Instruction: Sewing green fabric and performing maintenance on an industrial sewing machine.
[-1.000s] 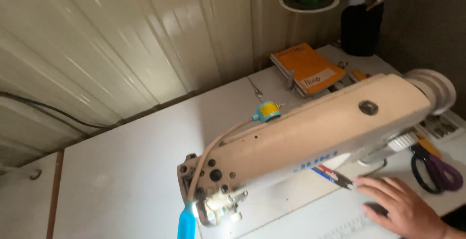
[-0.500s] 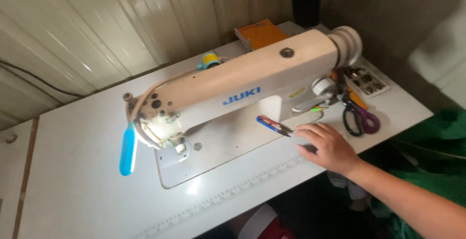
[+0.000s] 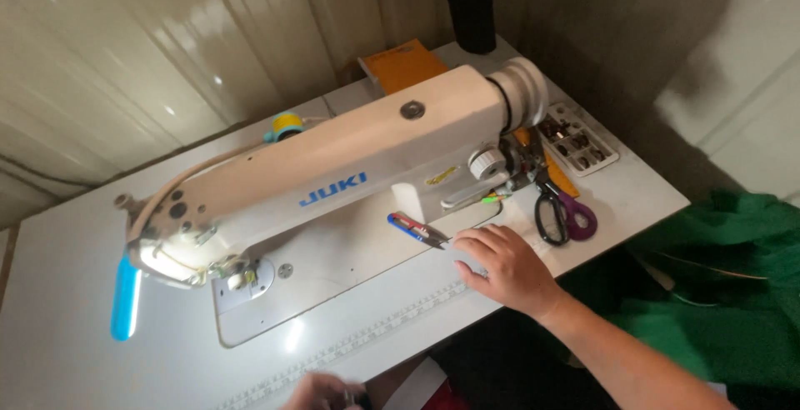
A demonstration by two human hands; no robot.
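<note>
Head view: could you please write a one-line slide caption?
Right hand rests flat on white table beside blue thread snips, before cream industrial sewing machine.

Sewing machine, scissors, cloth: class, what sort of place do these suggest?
Most likely a tailoring or garment workshop. An industrial sewing machine is set into a white work table, purple-handled scissors lie on it, and green fabric is heaped beside it.

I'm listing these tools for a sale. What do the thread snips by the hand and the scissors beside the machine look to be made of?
The thread snips look like bare metal blades with blue and red plastic-looking grips; the tips are small and partly hidden at the right hand. The scissors have glossy moulded handles, one loop black and one purple, probably plastic; their blades look like dull grey metal, though mostly tucked against the sewing machine.
</note>
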